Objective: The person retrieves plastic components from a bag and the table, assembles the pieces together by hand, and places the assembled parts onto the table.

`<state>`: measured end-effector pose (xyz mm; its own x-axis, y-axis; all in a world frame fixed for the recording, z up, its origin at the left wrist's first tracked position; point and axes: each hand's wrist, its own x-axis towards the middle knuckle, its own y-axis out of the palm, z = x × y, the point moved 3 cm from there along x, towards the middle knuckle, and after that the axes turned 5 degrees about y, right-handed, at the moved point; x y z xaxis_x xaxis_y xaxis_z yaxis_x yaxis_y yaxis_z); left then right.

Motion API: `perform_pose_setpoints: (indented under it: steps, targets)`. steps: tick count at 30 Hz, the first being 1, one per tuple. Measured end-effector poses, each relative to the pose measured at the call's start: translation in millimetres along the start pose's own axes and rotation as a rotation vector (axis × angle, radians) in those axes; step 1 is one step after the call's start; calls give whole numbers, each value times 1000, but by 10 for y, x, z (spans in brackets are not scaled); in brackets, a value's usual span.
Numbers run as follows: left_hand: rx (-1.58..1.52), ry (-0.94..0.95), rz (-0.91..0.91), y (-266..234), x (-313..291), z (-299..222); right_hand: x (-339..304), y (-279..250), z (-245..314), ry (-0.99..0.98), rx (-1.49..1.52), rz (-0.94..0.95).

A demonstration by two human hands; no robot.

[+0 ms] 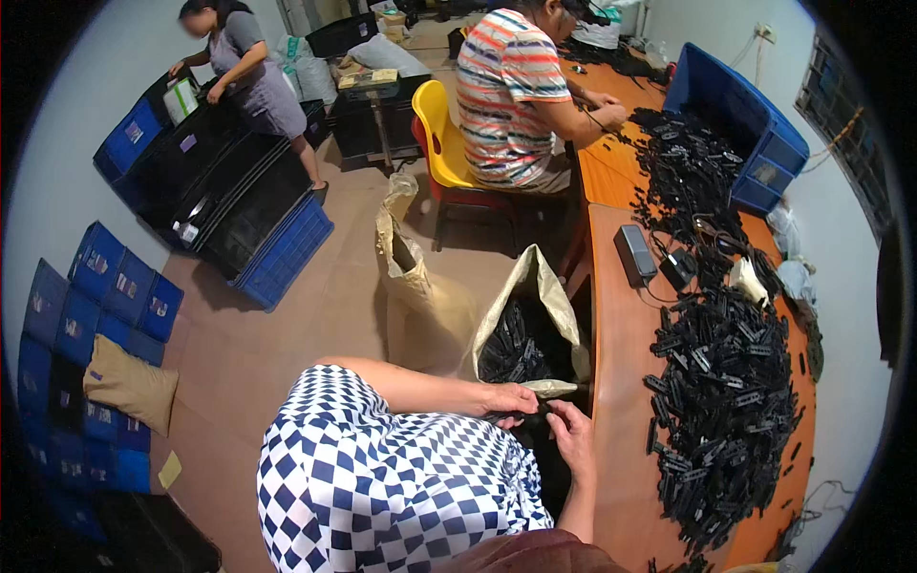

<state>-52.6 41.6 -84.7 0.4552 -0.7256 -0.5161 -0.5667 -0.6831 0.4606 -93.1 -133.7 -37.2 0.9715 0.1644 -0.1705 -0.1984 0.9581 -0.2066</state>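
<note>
Beside the orange table (621,382), left fingers (522,393) pinch a half-hidden dark piece (543,408); whether right fingers (562,412) hold it is unclear.

Bare left forearm (430,389) reaching across from the left, left hand (513,401) with its fingers curled inward, bare right forearm (579,501) angled up from the lower edge, right hand (574,437) with bent fingers turned leftward, both hands' fingertips near each other

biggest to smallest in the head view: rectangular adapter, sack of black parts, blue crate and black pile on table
1. Black pile
2. Blue crate and sack of black parts: too alike to rank
3. Rectangular adapter
</note>
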Motion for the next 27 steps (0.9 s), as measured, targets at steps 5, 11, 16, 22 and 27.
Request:
perform_pose_setpoints:
  steps: [5,11,16,22,27]
  targets:
    - [97,39,-49,-32,114,-283,-34,-57,72,-38,-22,-23]
    - [197,57,-28,-28,291,-492,-17,-31,206,-127,-103,-138]
    - [232,110,-51,-25,318,-443,23,-2,252,-155,-314,-196]
    - [334,211,-78,138,235,-577,-15,-6,125,-141,-307,-262]
    - [373,329,-133,230,247,-610,-60,0,116,-103,-61,-398]
